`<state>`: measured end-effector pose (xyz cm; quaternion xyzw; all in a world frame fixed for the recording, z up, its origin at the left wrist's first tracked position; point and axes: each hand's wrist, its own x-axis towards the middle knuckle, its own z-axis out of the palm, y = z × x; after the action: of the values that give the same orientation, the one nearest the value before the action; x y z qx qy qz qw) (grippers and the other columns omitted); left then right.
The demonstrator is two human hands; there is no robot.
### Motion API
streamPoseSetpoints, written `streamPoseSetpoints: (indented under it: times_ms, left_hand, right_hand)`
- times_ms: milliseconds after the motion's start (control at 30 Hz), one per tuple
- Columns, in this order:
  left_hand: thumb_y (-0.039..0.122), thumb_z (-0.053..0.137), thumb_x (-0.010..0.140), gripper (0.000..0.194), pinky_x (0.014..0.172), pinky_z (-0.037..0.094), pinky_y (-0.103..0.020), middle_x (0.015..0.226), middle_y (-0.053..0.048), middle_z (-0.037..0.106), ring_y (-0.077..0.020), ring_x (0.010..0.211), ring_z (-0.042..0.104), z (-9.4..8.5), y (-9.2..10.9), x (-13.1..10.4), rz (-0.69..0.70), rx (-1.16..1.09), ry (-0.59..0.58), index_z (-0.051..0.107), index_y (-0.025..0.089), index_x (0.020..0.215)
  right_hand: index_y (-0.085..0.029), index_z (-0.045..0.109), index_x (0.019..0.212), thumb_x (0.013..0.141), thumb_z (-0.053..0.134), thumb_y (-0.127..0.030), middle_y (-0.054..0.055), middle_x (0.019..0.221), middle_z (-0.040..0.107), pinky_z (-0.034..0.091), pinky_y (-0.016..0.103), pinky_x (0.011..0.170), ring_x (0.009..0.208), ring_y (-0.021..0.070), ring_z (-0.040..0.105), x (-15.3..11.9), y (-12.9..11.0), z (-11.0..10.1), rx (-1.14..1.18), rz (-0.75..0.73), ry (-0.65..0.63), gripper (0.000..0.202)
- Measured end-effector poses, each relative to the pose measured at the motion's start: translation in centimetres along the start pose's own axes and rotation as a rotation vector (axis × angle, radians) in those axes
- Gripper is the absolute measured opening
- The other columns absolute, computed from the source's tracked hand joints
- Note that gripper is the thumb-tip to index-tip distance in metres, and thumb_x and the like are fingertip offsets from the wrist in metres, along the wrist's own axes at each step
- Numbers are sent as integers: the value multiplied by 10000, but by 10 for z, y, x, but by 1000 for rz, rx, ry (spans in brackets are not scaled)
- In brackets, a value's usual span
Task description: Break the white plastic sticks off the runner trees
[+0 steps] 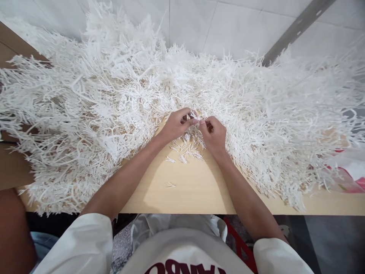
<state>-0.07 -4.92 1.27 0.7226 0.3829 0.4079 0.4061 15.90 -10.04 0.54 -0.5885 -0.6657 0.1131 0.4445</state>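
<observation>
Both hands meet over the middle of the table, close to the inner edge of a big heap of white branched plastic sprigs. My left hand is closed, thumb and fingers pinching a small white sprig. My right hand also pinches, its thumb and fingertips touching the right side of that same sprig; fine detail at the fingertips is hard to make out. Just below the hands lies a small scatter of loose white sprig pieces, with a single piece nearer the table's front edge.
The heap spreads across the wooden table to both sides. Cardboard stands at the left, and a pink and white plastic bag lies at the right. A metal post rises behind, before a tiled wall. Another person's limb shows at lower left.
</observation>
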Motion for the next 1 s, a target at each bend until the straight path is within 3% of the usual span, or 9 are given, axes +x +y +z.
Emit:
streamPoseSetpoints:
  times_ms: [133, 267, 367, 500, 567, 667, 733, 833, 1000]
  left_hand:
    - [497, 693, 805, 353, 556, 364, -214, 660, 43, 568, -61, 558, 426, 3, 2, -3, 20, 47, 8, 551, 184, 724]
    - [293, 647, 827, 239, 582, 382, -198, 620, 50, 560, -60, 566, 452, 5, 5, -6, 2, 61, 12, 512, 179, 667]
    - [314, 636, 842, 247, 576, 373, -206, 599, 53, 531, -66, 562, 446, 3, 1, -3, -34, 49, 56, 512, 183, 672]
    - [382, 620, 868, 319, 543, 342, -215, 587, 62, 467, -65, 538, 397, 1, -9, 2, -107, -38, 256, 448, 195, 675]
    - [422, 645, 855, 323, 556, 351, -215, 612, 59, 491, -63, 550, 406, 1, -11, 2, -86, -41, 211, 479, 192, 700]
    - [447, 668, 833, 295, 557, 348, -214, 656, 54, 538, -58, 557, 413, 3, -9, 1, -50, -30, 128, 548, 187, 764]
    - [449, 676, 820, 286, 539, 335, -211, 657, 53, 551, -55, 544, 402, 4, -6, 0, -39, -36, 95, 578, 182, 788]
    - [435, 682, 816, 263, 547, 351, -209, 669, 44, 588, -57, 550, 420, 3, -3, -1, -8, -18, 12, 648, 176, 850]
    - [417, 651, 849, 257, 559, 360, -213, 679, 27, 599, -59, 563, 432, 2, -5, -2, -3, -29, -33, 690, 163, 846]
  right_hand:
    - [-218, 369, 629, 821, 555, -220, -68, 552, 372, 284, 253, 533, 519, 82, 345, 0, 1, 1, -19, -53, 20, 267]
    - [-217, 380, 639, 801, 545, -177, -72, 552, 367, 272, 246, 511, 500, 73, 326, -1, 0, 0, -41, -205, 0, 234]
    - [-219, 388, 636, 788, 531, -142, -69, 549, 382, 282, 245, 502, 492, 73, 328, -6, -4, -1, -44, -344, -23, 223]
    - [-219, 431, 632, 755, 525, -97, -58, 554, 455, 314, 250, 510, 510, 83, 384, -15, -12, -3, -14, -567, -236, 197]
    - [-215, 515, 710, 790, 535, -107, -40, 627, 537, 374, 254, 557, 568, 96, 458, -16, -13, -4, 38, -518, -205, 136]
    - [-222, 610, 953, 849, 545, -151, 8, 843, 628, 464, 289, 686, 751, 133, 570, -10, -8, -4, 119, -265, 5, 142]
    - [-240, 624, 1072, 884, 563, -205, 23, 941, 628, 485, 312, 742, 838, 146, 595, -5, -3, -3, 132, -110, 77, 201]
    - [-256, 661, 1079, 922, 589, -324, 24, 965, 646, 496, 312, 752, 847, 142, 614, 0, 2, 0, 129, -5, 18, 186]
    - [-245, 669, 966, 955, 546, -430, 9, 883, 677, 481, 307, 726, 792, 135, 607, -1, 2, 1, 110, 12, -12, 223]
